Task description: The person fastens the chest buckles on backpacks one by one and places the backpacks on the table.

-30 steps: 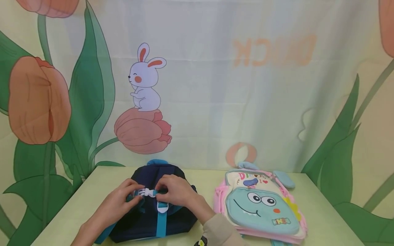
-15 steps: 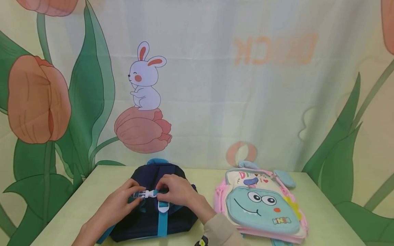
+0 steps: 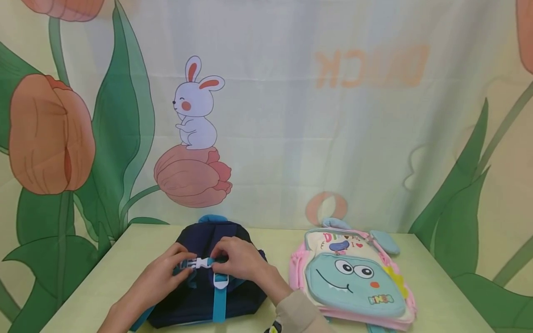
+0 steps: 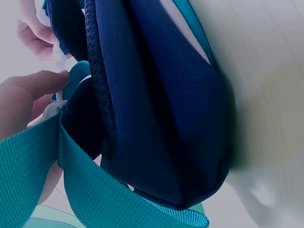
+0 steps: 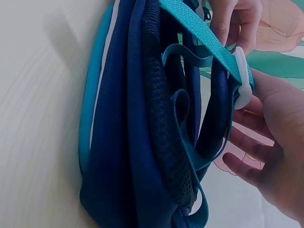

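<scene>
A navy backpack (image 3: 183, 310) lies on the table with its strap side up. Over its middle is a white side-release buckle (image 3: 202, 262) on teal webbing. My left hand (image 3: 164, 268) pinches the buckle's left end, with its prongs showing between the fingertips and the white socket. From the other side, thumb and fingers of my right hand (image 3: 239, 258) grip the socket's right end and its webbing. Just below hangs a white strap adjuster (image 3: 220, 280) on a teal strap (image 3: 219, 305). In the right wrist view, a white adjuster (image 5: 242, 78) sits close to the right hand's fingers.
To the right lies a pink and cream backpack (image 3: 354, 282) with a blue cartoon-face pocket. Both bags rest on a pale yellow-green table (image 3: 441, 300). Behind it hangs a curtain (image 3: 275, 115) printed with tulips and a rabbit.
Slightly more of the buckle's prongs shows by the left fingertips than one second ago. Both hands otherwise keep nearly the same place, and the bags lie as before.
</scene>
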{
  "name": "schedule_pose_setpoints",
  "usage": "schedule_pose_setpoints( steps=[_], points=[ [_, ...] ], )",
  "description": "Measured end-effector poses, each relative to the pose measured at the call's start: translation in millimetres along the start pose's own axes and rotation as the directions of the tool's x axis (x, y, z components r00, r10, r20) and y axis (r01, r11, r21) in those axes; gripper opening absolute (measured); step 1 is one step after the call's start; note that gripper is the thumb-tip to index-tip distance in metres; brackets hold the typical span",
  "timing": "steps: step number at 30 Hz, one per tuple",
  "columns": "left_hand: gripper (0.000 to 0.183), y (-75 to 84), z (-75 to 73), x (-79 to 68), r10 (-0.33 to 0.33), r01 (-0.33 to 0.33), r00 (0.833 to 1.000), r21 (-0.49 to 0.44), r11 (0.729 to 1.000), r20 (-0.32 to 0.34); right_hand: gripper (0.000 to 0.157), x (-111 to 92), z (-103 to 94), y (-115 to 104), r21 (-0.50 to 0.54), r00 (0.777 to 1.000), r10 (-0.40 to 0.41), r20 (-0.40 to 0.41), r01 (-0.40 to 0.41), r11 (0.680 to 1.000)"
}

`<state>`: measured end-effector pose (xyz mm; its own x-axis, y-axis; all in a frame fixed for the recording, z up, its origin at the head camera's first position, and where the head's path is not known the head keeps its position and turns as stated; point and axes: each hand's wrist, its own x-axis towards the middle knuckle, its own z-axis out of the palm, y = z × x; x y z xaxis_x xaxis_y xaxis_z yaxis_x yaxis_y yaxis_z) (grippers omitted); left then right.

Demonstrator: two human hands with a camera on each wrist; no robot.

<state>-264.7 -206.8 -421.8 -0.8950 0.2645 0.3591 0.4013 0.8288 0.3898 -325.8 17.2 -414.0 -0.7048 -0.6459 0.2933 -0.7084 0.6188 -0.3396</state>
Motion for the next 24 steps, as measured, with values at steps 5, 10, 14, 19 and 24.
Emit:
schedule_pose_setpoints(
  steps=[5,10,14,19,24],
  points=[
    [0.026,-1.8,0.3,-0.2,0.005,-0.005,1.000,-0.009,1.000,0.002,0.015,-0.7,0.0,-1.6,0.010,1.000,0.005,0.000,-0.005,1.000],
    [0.026,-2.8,1.6,-0.1,0.018,-0.018,1.000,-0.002,1.000,-0.008,0.014,-1.7,-0.5,-2.5,0.009,1.000,0.008,-0.008,-0.008,1.000],
    [0.026,-0.9,2.5,0.1,0.003,-0.003,1.000,-0.019,1.000,0.009,0.014,-2.2,-0.6,-2.8,0.027,1.000,0.007,-0.007,-0.006,1.000],
    [0.027,2.0,2.7,-0.3,-0.013,0.015,0.999,-0.060,0.998,0.042,0.015,-2.6,-0.2,-3.3,0.043,1.000,0.001,0.002,-0.002,0.999],
    [0.029,4.3,3.0,0.6,-0.021,0.024,0.999,-0.074,0.997,0.046,0.015,-3.3,-0.3,-3.6,0.046,1.000,0.003,0.003,-0.003,0.999]
  ],
)
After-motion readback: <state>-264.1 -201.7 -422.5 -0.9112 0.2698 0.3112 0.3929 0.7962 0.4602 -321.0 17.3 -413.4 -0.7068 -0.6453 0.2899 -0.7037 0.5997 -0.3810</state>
